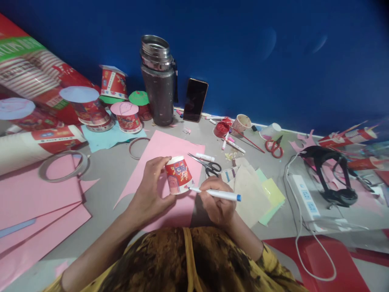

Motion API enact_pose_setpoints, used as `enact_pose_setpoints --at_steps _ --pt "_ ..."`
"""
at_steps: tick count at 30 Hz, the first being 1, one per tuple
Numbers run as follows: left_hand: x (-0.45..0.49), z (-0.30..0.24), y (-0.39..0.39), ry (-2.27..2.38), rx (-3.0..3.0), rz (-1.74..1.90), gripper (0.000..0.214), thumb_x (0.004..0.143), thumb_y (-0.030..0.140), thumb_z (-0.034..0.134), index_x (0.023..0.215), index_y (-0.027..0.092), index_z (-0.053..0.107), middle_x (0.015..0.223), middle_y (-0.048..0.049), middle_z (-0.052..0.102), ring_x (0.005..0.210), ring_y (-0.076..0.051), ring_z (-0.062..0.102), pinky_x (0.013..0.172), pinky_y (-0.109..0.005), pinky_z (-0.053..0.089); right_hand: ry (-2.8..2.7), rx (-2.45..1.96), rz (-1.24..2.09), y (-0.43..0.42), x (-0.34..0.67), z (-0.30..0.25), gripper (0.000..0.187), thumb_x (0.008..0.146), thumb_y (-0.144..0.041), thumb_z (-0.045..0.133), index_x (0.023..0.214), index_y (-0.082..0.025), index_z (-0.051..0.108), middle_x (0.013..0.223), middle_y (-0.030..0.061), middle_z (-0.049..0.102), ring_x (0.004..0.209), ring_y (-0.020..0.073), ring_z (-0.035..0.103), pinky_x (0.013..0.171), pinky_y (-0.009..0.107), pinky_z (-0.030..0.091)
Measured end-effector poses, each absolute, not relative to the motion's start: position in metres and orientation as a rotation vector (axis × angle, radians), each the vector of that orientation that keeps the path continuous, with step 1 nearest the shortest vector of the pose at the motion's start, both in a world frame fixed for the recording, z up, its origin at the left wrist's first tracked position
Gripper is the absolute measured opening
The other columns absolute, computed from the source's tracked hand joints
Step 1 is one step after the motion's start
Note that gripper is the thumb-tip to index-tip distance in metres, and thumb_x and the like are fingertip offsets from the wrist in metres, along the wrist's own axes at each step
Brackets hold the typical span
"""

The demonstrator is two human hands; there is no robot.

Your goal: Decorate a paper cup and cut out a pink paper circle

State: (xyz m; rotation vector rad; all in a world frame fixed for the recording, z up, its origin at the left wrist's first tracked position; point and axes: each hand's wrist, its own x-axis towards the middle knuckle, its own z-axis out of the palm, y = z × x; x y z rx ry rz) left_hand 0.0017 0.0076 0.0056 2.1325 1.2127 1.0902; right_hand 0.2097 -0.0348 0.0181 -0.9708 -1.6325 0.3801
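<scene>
My left hand (pixel 154 182) is closed round a red printed paper cup (pixel 178 174) that stands upside down on a pink paper sheet (pixel 170 152). My right hand (pixel 217 202) grips a white marker with a blue end (pixel 217 194); its tip touches the paper at the cup's lower rim. Black-handled scissors (pixel 207 164) and a white marker cap (pixel 205 157) lie just beyond my right hand.
A steel flask (pixel 159 81) and a dark phone (pixel 195 99) stand at the blue wall. More cups with paper lids (pixel 88 106) sit at left, with tape rolls (pixel 64 165) and pink sheets (pixel 36 202). Red scissors (pixel 274 147), a headset (pixel 331 172) and a power strip (pixel 305 196) lie at right.
</scene>
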Motion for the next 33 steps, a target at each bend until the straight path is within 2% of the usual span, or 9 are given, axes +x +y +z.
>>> enact_pose_setpoints --at_steps 9,18,23,27,33 --pt "0.0026 0.0066 0.0076 1.227 2.160 1.093 0.062 0.092 0.017 0.062 0.150 0.025 0.040 0.137 -0.0135 0.051 0.129 -0.031 0.053 0.105 -0.052 0.056 -1.666 -0.933 0.423 -0.0350 0.2093 0.0208 0.014 0.090 -0.012 0.061 0.098 -0.023 0.065 0.079 0.0042 0.071 0.066 0.0187 0.067 0.059 0.030 0.053" --pt "0.0013 0.0037 0.0085 1.205 2.146 1.078 0.073 0.085 0.016 0.068 0.152 0.025 0.039 0.140 -0.0134 0.051 0.131 -0.032 0.052 0.107 -0.053 0.055 -1.680 -1.025 0.384 -0.0344 0.2094 0.0209 0.009 0.092 -0.015 0.060 0.092 -0.022 0.065 0.075 0.0030 0.071 0.063 0.0180 0.067 0.058 0.030 0.053" --pt "0.0014 0.0043 0.0088 1.211 2.168 1.087 0.068 0.088 0.016 0.064 0.150 0.025 0.040 0.138 -0.0138 0.051 0.130 -0.032 0.053 0.105 -0.054 0.056 -1.678 -1.004 0.400 -0.0351 0.2092 0.0212 0.009 0.092 -0.015 0.060 0.093 -0.022 0.065 0.075 0.0031 0.072 0.063 0.0182 0.068 0.057 0.030 0.053" --pt "0.0013 0.0044 0.0091 1.193 2.170 1.077 0.073 0.084 0.015 0.067 0.151 0.026 0.040 0.139 -0.0135 0.051 0.131 -0.033 0.053 0.105 -0.052 0.056 -1.683 -0.999 0.423 -0.0353 0.2083 0.0221 0.009 0.092 -0.015 0.060 0.093 -0.022 0.065 0.075 0.0031 0.072 0.063 0.0173 0.068 0.058 0.029 0.054" --pt "0.0035 0.0060 0.0082 1.219 2.160 1.089 0.065 0.090 0.016 0.063 0.150 0.027 0.040 0.137 -0.0128 0.052 0.130 -0.032 0.053 0.105 -0.052 0.056 -1.672 -1.014 0.384 -0.0338 0.2086 0.0218 0.009 0.092 -0.015 0.061 0.092 -0.022 0.065 0.074 0.0027 0.071 0.061 0.0173 0.066 0.057 0.029 0.053"
